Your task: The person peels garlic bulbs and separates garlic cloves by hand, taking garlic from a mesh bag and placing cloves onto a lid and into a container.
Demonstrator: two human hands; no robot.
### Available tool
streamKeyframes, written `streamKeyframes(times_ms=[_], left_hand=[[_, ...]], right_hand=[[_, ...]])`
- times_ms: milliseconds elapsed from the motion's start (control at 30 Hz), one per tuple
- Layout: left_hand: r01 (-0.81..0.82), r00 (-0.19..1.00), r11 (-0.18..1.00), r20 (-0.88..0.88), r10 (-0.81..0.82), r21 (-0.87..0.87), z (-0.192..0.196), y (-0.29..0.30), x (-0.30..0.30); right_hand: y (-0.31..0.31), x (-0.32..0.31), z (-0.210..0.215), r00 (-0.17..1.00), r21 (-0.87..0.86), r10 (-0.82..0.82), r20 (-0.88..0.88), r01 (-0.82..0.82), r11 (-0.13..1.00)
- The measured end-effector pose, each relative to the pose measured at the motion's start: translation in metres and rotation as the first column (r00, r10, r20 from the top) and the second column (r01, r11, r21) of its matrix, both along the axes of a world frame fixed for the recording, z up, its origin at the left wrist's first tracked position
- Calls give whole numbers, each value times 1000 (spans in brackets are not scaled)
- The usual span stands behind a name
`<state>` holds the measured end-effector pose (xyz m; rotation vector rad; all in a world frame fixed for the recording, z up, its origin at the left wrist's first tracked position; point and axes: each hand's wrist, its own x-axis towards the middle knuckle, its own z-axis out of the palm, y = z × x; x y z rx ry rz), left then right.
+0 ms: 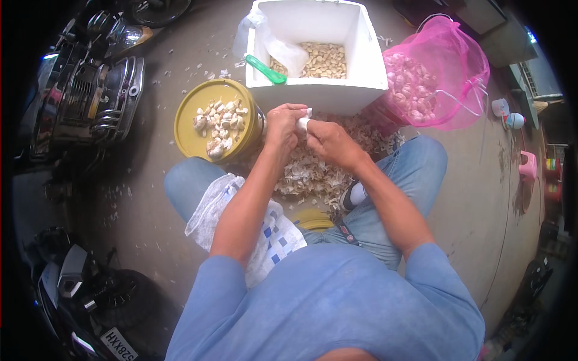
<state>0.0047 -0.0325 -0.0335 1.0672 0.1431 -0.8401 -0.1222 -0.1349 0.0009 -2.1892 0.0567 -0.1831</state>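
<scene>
My left hand (280, 125) and my right hand (333, 142) meet over a heap of garlic skins (313, 171), both with closed fingers. Between their fingertips is a small white garlic clove (303, 124), partly covered by the fingers. Whether a blade is in the right hand cannot be made out. Left of my hands, garlic cloves and bulbs (223, 123) lie on a round yellow lid (188, 129). Just beyond the hands stands a white foam box (319, 99) with peeled cloves (325, 60) in it. A green-handled tool (265, 69) and a clear plastic bag (256, 33) rest on its rim.
At the right of the box, a pink mesh bag (466, 66) holds several garlic bulbs (410, 84). A patterned towel (274, 237) hangs over my left thigh. Parked motorbikes (90, 108) line the left side. A pink stool (528, 165) stands far right. Skin scraps dot the floor.
</scene>
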Motion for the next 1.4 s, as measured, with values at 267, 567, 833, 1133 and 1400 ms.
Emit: streamKeyframes(times_ms=[267, 567, 833, 1133, 1400], left_hand=[[-12, 1000, 998, -19, 13, 63, -23, 3, 10], [236, 967, 970, -90, -240, -59, -13, 0, 1], [290, 920, 872, -137, -368, -393, -30, 12, 22], [133, 986, 988, 110, -125, -72, 16, -4, -18], [-111, 993, 967, -62, 99, -229, 16, -9, -22]], right_hand=[[7, -2, 15, 994, 222, -100, -33, 105, 969], [-12, 4, 6, 986, 264, -156, -65, 168, 950], [-23, 3, 14, 975, 841, -169, -142, 209, 500], [-25, 7, -17, 960, 957, -117, -255, 233, -172], [-19, 11, -6, 931, 917, -123, -344, 305, -259]])
